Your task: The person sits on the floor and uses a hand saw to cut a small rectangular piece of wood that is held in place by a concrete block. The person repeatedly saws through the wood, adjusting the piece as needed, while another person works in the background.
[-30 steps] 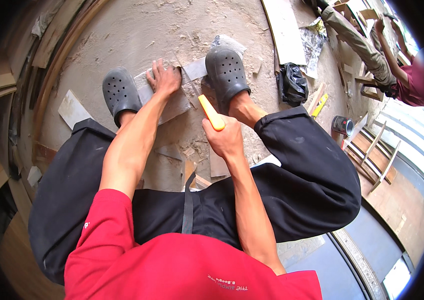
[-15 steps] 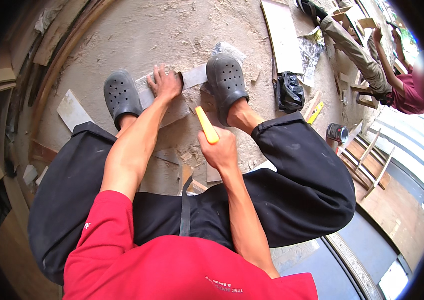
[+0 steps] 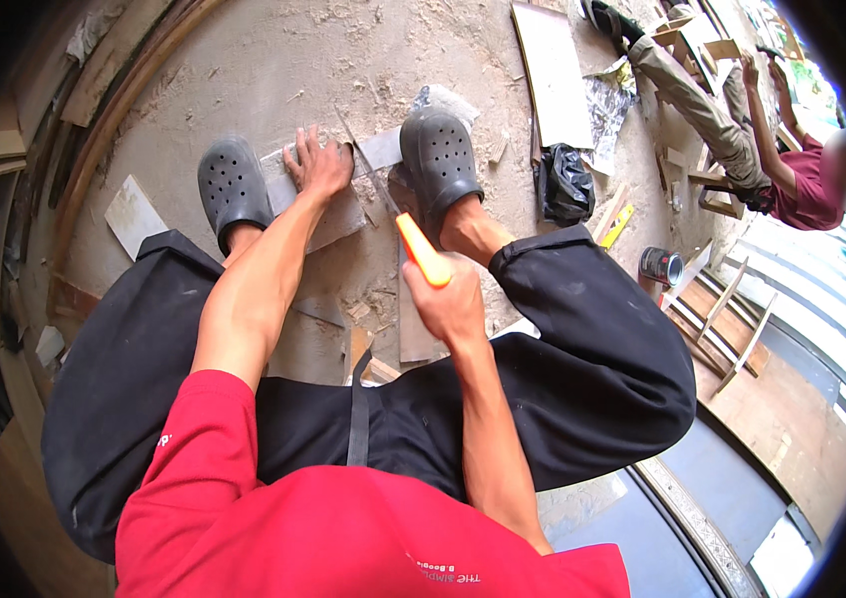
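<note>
My right hand (image 3: pixel 448 299) is closed round the orange handle of a handsaw (image 3: pixel 425 254). Its thin blade points away from me and lies across a pale board (image 3: pixel 383 149) on the ground. My left hand (image 3: pixel 321 167) rests on the board left of the blade, fingers spread and stretched out. The board runs between my two grey clogs; the right clog (image 3: pixel 441 154) is over its right end, while the left clog (image 3: pixel 234 184) stands by its other end. Whether the blade's teeth sit in a cut is too fine to tell.
Wood scraps (image 3: pixel 358 344) and sawdust lie between my legs. To the right are a black plastic bag (image 3: pixel 566 184), a yellow tool (image 3: pixel 617 227) and an open can (image 3: pixel 660 266). Planks (image 3: pixel 109 75) line the left. Another person (image 3: pixel 802 184) works with wood at the far right.
My right hand has drawn back a little toward me, and the saw blade now shows plainly across the board. The left hand keeps its place on the board. The whole view has shifted slightly.
</note>
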Tool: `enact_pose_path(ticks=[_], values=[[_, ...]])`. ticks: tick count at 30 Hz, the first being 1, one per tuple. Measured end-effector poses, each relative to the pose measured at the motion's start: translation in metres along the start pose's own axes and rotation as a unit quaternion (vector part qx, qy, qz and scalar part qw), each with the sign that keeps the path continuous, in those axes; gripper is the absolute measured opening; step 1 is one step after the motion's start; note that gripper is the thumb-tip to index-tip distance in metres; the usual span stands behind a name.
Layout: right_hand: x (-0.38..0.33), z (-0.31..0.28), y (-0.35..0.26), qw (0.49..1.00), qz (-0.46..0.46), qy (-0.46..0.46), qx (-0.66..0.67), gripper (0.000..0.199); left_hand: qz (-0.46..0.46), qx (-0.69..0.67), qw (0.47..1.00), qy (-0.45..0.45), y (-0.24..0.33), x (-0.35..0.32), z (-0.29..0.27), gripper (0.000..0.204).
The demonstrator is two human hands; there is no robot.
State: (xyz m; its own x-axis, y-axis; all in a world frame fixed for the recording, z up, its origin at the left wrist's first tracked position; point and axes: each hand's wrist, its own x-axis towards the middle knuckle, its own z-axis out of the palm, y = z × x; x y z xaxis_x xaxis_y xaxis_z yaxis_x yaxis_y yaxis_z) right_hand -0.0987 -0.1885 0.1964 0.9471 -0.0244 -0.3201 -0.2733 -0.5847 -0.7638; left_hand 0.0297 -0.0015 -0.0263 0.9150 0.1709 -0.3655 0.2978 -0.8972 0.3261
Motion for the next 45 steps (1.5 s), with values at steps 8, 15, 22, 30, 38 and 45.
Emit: enact_pose_path(ticks=[8, 15, 22, 30, 38, 45], values=[[0.003, 0.020, 0.013, 0.998, -0.046, 0.015, -0.028, 0.029, 0.003, -0.005, 1.000, -0.026, 0.000, 0.003, -0.002, 0.048], [0.012, 0.026, 0.012, 0.999, 0.026, 0.022, -0.001, 0.027, 0.016, 0.050, 0.996, -0.075, -0.008, -0.028, -0.009, 0.072], [0.011, 0.025, 0.011, 1.000, 0.015, 0.009, -0.013, 0.027, -0.046, -0.014, 0.989, -0.137, -0.010, -0.030, -0.016, 0.070], [0.005, 0.008, 0.012, 0.999, 0.013, -0.021, -0.030, 0.026, -0.062, -0.014, 0.983, -0.169, 0.000, -0.028, -0.027, 0.067], [-0.007, 0.015, 0.009, 1.000, -0.011, -0.013, -0.025, 0.029, -0.067, -0.009, 0.982, -0.174, -0.006, -0.029, -0.019, 0.068], [-0.011, 0.011, -0.001, 1.000, -0.017, 0.000, -0.001, 0.030, -0.066, -0.006, 0.982, -0.174, -0.009, -0.024, -0.020, 0.069]])
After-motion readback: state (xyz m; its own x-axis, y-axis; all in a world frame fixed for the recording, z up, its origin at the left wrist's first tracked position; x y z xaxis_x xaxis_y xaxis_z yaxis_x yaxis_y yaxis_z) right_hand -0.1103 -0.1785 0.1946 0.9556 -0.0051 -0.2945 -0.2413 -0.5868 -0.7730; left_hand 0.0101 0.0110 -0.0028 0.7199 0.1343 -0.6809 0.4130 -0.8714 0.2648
